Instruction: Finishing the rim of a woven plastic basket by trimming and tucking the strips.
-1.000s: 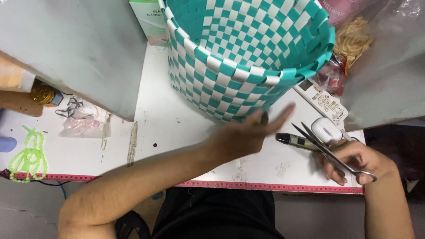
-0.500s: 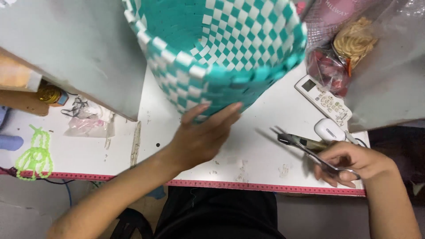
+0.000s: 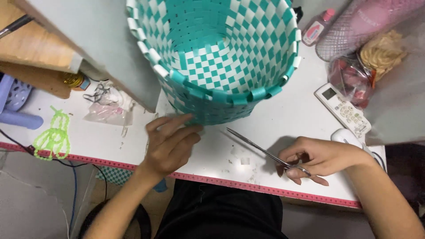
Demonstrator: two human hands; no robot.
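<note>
The left hand [image 3: 170, 144] has dropped below the woven basket [image 3: 217, 57]; the right hand [image 3: 321, 157] grips scissors [image 3: 261, 150].

Bright, even light falls from overhead and leaves the white bench [image 3: 283, 119] almost washed out near three o'clock. Shadows are soft: a faint one lies under the scissors [image 3: 261, 150], a darker one beneath the woven basket [image 3: 212, 57] at its six o'clock side. The left hand [image 3: 170, 146] shows slight motion blur at the fingers. Corners at seven and five o'clock are dim. Straight edges bow slightly toward the frame's rim.
</note>
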